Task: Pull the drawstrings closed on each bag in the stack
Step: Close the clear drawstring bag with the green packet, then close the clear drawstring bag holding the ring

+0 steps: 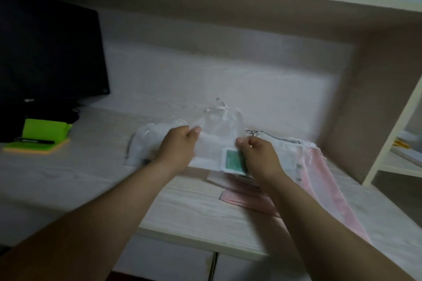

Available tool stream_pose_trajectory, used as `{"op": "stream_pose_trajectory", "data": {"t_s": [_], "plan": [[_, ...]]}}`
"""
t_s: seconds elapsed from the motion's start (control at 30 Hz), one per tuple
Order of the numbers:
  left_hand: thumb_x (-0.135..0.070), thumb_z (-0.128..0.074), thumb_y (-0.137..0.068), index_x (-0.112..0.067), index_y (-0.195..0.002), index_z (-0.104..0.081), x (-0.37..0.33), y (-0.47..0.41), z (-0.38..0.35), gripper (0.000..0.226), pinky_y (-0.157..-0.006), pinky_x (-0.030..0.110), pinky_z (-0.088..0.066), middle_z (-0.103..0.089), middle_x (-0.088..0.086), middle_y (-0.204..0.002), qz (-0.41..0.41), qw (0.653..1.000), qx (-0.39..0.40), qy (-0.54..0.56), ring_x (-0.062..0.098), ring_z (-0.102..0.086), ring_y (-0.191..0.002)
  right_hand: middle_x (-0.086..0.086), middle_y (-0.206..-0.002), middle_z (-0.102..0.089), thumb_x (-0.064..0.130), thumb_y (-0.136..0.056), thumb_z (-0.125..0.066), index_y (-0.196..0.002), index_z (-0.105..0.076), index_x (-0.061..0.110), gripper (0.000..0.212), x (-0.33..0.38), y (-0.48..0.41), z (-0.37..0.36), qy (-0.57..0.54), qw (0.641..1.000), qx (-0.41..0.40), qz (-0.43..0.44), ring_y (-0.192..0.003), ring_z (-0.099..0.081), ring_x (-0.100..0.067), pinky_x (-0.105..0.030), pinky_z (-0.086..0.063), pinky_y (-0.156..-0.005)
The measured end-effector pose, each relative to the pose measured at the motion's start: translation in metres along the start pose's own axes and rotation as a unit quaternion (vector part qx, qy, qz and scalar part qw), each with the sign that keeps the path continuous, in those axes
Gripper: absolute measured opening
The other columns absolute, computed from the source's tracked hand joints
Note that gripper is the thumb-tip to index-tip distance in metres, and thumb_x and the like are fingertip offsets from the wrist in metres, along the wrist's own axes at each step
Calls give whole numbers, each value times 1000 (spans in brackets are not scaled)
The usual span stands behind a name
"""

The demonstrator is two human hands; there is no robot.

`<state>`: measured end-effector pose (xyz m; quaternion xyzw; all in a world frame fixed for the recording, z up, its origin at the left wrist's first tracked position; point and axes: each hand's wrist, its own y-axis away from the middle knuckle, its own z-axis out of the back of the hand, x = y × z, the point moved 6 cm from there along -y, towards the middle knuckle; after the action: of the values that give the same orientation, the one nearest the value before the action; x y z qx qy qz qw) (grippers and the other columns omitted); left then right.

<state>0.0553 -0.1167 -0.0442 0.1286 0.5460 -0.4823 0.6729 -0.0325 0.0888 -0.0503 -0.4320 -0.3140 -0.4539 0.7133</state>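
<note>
A sheer white drawstring bag [219,125] lies on the desk's middle, its gathered mouth pointing away from me. My left hand [177,147] pinches the bag's left side. My right hand [258,155] pinches its right side, over a green and white card [233,159]. More white and pink bags [303,157] are heaped to the right, with a dark drawstring [253,132] lying on them. Further white bags [146,143] are bunched to the left, behind my left hand.
A black monitor [50,52] stands at the back left. In front of it are a green block [45,130], sticky notes [34,147] and a black pen [36,141]. A shelf upright [370,107] closes the right side. Pink sheets [249,198] lie near the desk's front edge [194,237].
</note>
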Motion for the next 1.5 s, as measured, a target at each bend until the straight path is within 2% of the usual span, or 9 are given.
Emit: {"op": "stream_pose_trajectory", "data": {"t_s": [0.23, 0.37, 0.47, 0.6, 0.77, 0.87, 0.97, 1.3, 1.5], "plan": [[-43, -57, -100, 3, -93, -64, 37, -49, 82, 46, -71, 37, -49, -68, 20, -90, 41, 989, -117, -76, 34, -64, -81, -12, -71, -64, 34, -103, -60, -80, -69, 3, 39, 43, -43, -94, -15, 997, 70, -11, -72, -63, -30, -41, -51, -71], [-34, -61, -97, -21, -127, -54, 36, -53, 90, 33, -99, 43, -45, -54, 7, -129, -59, 948, -179, -258, 31, -53, -118, -13, -117, -67, 38, -102, -57, -125, -60, 11, 35, 35, -55, -125, 124, 991, 48, -21, -113, -64, -36, -37, -46, -86], [-33, -56, -100, -24, -133, -59, 43, -58, 59, 34, -109, 39, -35, -53, 1, -141, -167, 926, -59, -334, 26, -48, -130, -11, -130, -56, 32, -100, -56, -138, -48, 25, 39, 38, -49, -144, 184, 981, 10, 59, -115, -61, -34, -40, -48, -89], [-50, -37, -106, -32, -162, -22, 83, -56, 30, 61, -127, 42, -6, -12, -2, -172, -79, 908, 136, -389, 18, -6, -158, -9, -141, -52, 36, -105, -46, -147, -48, 33, 42, 31, -43, -177, 290, 946, 89, 116, -128, -51, -35, -47, -42, -103], [-54, -32, -105, -34, -163, -18, 81, -51, 29, 63, -126, 52, 4, -6, -2, -173, -47, 900, 123, -415, 18, 2, -159, -8, -150, -48, 39, -107, -42, -154, -41, 32, 48, 35, -36, -170, 295, 942, 111, 118, -135, -46, -34, -48, -38, -108], [-45, -43, -103, -28, -153, -38, 49, -45, 26, 53, -127, 51, -4, -25, -1, -167, -109, 908, 28, -404, 21, -13, -156, -9, -146, -52, 38, -105, -47, -149, -48, 27, 45, 42, -41, -140, 255, 957, 75, 118, -131, -52, -33, -48, -43, -108], [-40, -50, -101, -24, -137, -54, 15, -37, 6, 40, -117, 42, -29, -47, 0, -147, -145, 933, -8, -328, 23, -40, -138, -11, -141, -57, 36, -104, -50, -141, -55, 20, 41, 34, -52, -96, 220, 970, 46, 90, -126, -58, -32, -46, -46, -106], [-37, -55, -100, -19, -152, -41, -20, -31, -134, 56, -107, 37, -45, -49, 6, -154, -54, 970, 186, -147, 29, -52, -134, -12, -102, -72, 39, -74, -44, -97, -68, 10, 45, -69, -50, 62, 234, 964, -54, -113, -101, -67, -34, -34, -52, -86], [-40, -64, -97, -16, -156, -33, -17, -51, -185, 71, -107, 38, -45, -48, 11, -151, 32, 954, 272, -121, 29, -53, -129, -18, -120, -67, 30, -78, -47, -118, -65, 7, 50, -111, -54, 97, 198, 955, -74, -208, -112, -64, -36, -36, -54, -93]]}}
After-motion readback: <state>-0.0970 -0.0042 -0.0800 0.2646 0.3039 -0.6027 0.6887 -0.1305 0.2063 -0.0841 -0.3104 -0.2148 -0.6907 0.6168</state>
